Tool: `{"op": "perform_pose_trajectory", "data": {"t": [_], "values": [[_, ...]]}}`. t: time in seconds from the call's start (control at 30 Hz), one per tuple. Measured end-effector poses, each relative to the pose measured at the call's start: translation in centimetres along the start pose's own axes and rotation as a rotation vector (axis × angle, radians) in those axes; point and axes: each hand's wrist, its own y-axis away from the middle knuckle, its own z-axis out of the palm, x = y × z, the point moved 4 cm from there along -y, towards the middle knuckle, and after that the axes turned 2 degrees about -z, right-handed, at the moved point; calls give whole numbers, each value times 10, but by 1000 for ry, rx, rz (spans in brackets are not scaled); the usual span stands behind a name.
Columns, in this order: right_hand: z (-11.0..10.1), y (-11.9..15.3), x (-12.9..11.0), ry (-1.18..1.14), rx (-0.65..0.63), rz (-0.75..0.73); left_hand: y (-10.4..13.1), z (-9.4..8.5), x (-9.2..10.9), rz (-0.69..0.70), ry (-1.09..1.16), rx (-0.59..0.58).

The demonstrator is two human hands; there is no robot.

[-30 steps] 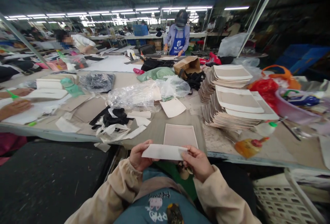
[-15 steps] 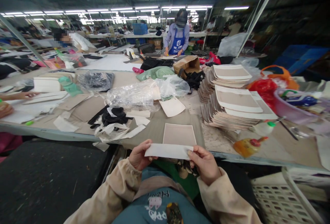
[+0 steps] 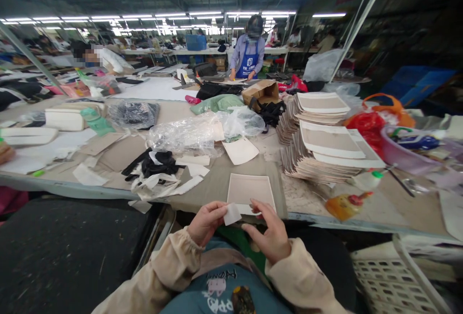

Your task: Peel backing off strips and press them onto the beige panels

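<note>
My left hand (image 3: 208,222) pinches a small white piece of sheet material (image 3: 232,214) between thumb and fingers, just over the table's front edge. To its right, my right hand (image 3: 269,232) has thumb and forefinger apart with nothing between them. Its fingertips reach the lower edge of a beige panel with a white border (image 3: 250,189); whether they touch it I cannot tell. This panel lies flat on the table, right in front of both hands.
Stacks of similar panels (image 3: 331,145) rise at the right, beside a bottle of amber liquid (image 3: 345,206) and a lilac basin (image 3: 408,152). Black and white scraps (image 3: 159,167) and clear plastic (image 3: 184,133) lie left of centre. A person in a blue apron (image 3: 249,56) works across the table.
The long white strip stretched between both hands now shows as a short piece in my left hand only. My right hand has let go and its fingers have spread.
</note>
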Motion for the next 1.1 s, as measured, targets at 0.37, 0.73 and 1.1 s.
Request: {"op": "perform_pose_trajectory", "data": {"t": [0.37,0.73,1.1], "values": [[13,7,0,42,-37,-111,2,2,-8,70,-176,-31],[4,11,-6,-65,75,-42,9,-2,-14,92,-113,-55],[16,23,14,-437,203,393,14,-8,-46,-65,-334,-104]]}}
